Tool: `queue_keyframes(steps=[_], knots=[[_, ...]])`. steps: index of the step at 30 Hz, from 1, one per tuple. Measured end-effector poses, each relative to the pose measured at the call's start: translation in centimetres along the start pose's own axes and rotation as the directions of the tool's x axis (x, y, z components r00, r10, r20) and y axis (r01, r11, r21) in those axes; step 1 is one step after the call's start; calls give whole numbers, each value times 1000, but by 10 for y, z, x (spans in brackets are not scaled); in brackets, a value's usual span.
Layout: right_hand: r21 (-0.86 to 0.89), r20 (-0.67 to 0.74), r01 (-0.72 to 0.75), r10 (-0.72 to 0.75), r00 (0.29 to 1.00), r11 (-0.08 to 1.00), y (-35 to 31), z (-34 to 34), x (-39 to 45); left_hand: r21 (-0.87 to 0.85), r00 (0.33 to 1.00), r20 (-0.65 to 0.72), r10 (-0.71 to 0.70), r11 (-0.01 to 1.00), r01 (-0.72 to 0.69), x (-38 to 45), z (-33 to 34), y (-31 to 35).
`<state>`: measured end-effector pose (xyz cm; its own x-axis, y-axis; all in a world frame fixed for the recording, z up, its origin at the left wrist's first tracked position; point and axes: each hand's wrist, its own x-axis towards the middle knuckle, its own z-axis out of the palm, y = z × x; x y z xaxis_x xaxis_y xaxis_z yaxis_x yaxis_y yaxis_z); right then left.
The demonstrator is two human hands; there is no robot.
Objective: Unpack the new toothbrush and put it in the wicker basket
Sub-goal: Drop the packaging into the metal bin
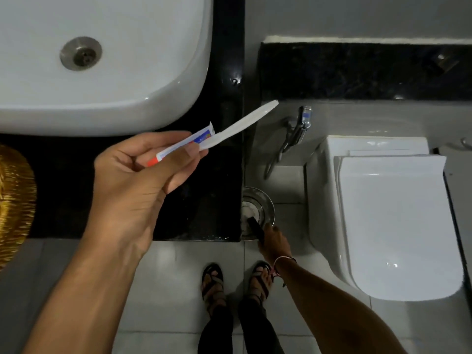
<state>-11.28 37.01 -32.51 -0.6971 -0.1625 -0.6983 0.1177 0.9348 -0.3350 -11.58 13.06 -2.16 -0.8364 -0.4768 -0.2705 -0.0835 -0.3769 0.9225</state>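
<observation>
My left hand (132, 180) is raised over the black counter (224, 190), pinching a white toothbrush (242, 123) together with a small toothpaste tube (186, 144) that has an orange cap. The brush points up and right, past the counter's edge. The wicker basket (12, 200), golden, shows partly at the far left on the counter. My right hand (274, 238) reaches down to a round steel bin (267, 203) on the floor and grips a dark flat object (255, 226) at the bin's opening; what that object is I cannot tell.
A white sink (127, 85) fills the upper left on the counter. On the right stands a white toilet (388, 221) with its lid down, and a spray hose (293, 134) hangs on the wall beside it. My sandalled feet (212, 282) stand on the grey tiles.
</observation>
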Motion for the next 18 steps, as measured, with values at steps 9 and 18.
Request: queue_keyframes(steps=[9,18], knots=[[-443,50,97,-84,995,891,11,-20,-23,6,999,-14,-31,999,32,-9,-6,6],[-472,-44,156,-200,979,868,-21,-88,-90,85,991,-15,-134,987,135,-42,-12,25]])
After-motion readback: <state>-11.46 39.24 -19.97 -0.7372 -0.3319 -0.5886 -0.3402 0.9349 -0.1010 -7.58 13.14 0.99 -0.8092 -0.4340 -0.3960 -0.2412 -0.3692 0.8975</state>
